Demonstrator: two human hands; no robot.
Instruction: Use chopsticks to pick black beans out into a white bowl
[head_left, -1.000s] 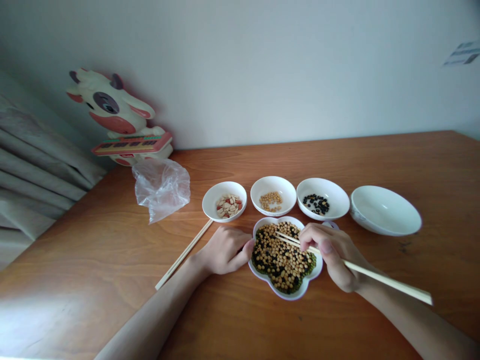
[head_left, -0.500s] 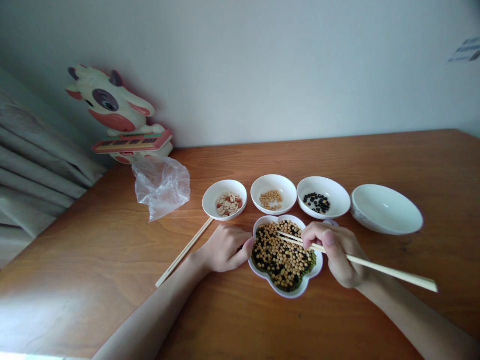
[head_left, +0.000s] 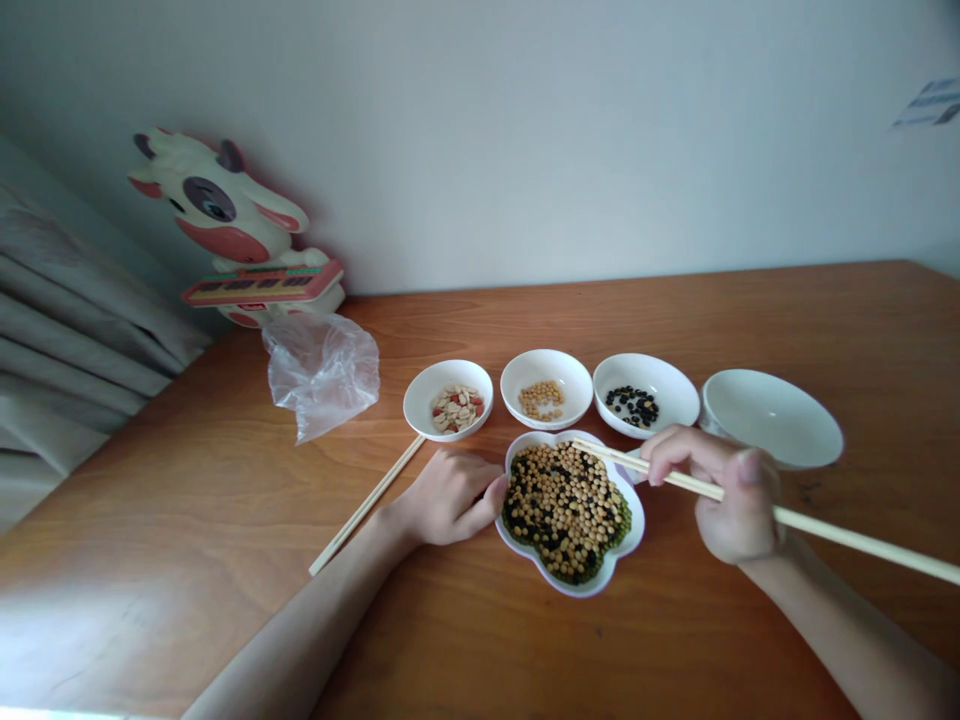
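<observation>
A white flower-shaped bowl (head_left: 634, 520) holds mixed yellow soybeans, black beans and green mung beans. At its left rim, my left hand (head_left: 455, 495) is closed with the thumb against the edge; the other fingers are curled and partly hidden. My right hand (head_left: 724, 490), to the right of the bowl, grips a pair of chopsticks (head_left: 862, 541). Their tips lie close together over the bowl's far side. Whether a bean is between them I cannot tell.
Behind stand a white bowl of pale and reddish seeds (head_left: 457, 408), a soybean bowl (head_left: 559, 362), a black-bean bowl (head_left: 664, 375) and another white bowl (head_left: 780, 420). Spare chopsticks (head_left: 367, 503), a clear plastic bag (head_left: 326, 375) and a cow toy keyboard (head_left: 262, 285) are at left.
My right hand has moved right, drawing the chopstick tips from the beans toward the bowl's far rim. The tips have come closer together. My left hand stays in place.
</observation>
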